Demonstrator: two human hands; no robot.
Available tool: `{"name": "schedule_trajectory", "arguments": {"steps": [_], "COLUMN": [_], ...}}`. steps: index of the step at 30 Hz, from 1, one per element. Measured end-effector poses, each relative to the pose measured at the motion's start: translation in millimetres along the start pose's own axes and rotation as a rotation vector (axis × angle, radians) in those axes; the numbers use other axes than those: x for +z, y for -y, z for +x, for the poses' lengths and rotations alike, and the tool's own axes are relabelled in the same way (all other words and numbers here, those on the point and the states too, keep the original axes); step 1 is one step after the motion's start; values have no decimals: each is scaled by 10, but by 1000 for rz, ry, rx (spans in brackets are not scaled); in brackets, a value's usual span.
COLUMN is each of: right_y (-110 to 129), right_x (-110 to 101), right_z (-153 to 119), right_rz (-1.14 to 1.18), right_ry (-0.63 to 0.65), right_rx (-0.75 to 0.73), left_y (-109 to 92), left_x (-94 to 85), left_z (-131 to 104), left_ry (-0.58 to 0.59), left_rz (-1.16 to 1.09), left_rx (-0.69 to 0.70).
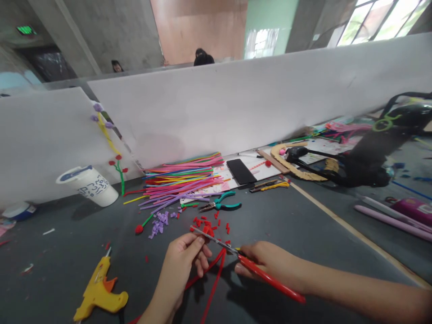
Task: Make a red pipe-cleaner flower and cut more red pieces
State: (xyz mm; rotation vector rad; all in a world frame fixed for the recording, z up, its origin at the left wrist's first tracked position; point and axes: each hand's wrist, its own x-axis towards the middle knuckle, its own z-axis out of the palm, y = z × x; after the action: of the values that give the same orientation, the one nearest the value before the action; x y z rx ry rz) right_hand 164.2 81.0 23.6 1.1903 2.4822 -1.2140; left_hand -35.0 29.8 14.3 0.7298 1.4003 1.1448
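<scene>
At the lower left of the frame, a glue gun (97, 294) is laid on the table (303, 234), with a cup (97, 191) set behind it. Near the centre, pliers (218, 205) are placed before a phone (241, 171) and pipe cleaners (182, 180); cut pieces (208, 229) are scattered before the pliers.

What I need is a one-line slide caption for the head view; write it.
Right hand holding red-handled scissors, left hand beside the blades, small red pieces scattered on the dark table.

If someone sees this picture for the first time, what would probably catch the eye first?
Probably the red-handled scissors in the person's right hand, at lower centre, beside scattered red snippets. Next, perhaps, the bundle of many-coloured pipe cleaners near the white partition, and the yellow glue gun at lower left.
</scene>
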Motion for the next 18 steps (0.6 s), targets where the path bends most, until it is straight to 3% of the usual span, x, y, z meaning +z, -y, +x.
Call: {"name": "schedule_trajectory", "arguments": {"steps": [18], "right_y": [46], "right_x": [-1], "right_z": [-43], "right_rz": [-21], "right_ry": [47], "right_rx": [3], "left_y": [69], "left_x": [-11], "left_z": [51], "left_ry": [18], "left_rz": [49], "left_rx": [49]}}
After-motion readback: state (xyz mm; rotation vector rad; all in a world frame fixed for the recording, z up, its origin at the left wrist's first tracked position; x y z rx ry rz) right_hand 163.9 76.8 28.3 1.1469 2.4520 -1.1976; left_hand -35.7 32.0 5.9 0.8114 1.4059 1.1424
